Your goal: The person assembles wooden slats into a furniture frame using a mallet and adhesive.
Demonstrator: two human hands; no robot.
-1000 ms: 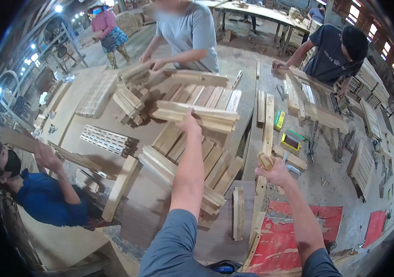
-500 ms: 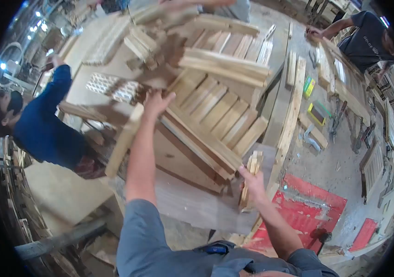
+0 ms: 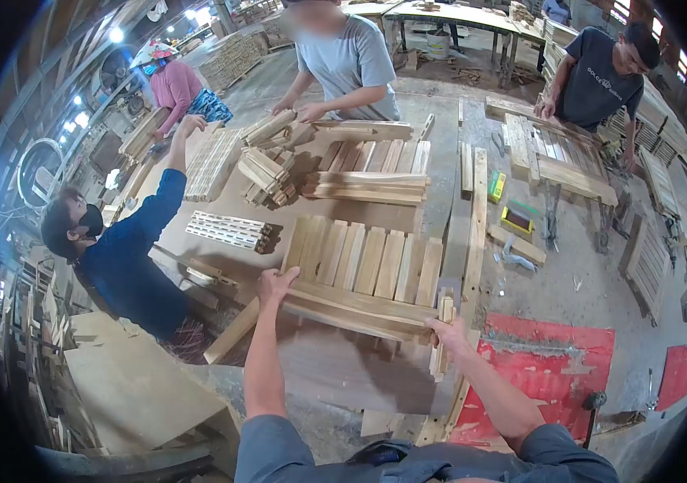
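Observation:
A slatted wooden panel (image 3: pixel 367 263) lies in front of me, its upright slats joined to a long rail along the near side. My left hand (image 3: pixel 277 285) is closed around the rail's left end, thumb towards the slats. At the opposite end, my right hand (image 3: pixel 447 333) grips the rail's right corner, its fingers partly hidden under the wood. A small bundle of narrow wood strips (image 3: pixel 441 354) stands right beside my right hand. Under the panel's near side, the brown work surface (image 3: pixel 384 366) lies in shadow.
Stacked slotted strips (image 3: pixel 227 229), wood bundles (image 3: pixel 267 173) and another slatted panel (image 3: pixel 372 161) lie beyond. A long beam (image 3: pixel 476 233) runs along the right, past a red sheet (image 3: pixel 553 366). Co-workers stand left (image 3: pixel 122 245), ahead (image 3: pixel 351 68) and at far right (image 3: pixel 601 80).
The panel has turned from a steep slant to nearly level across my view, both hands staying on its rail. My view has tipped up, showing more of the workshop and co-workers.

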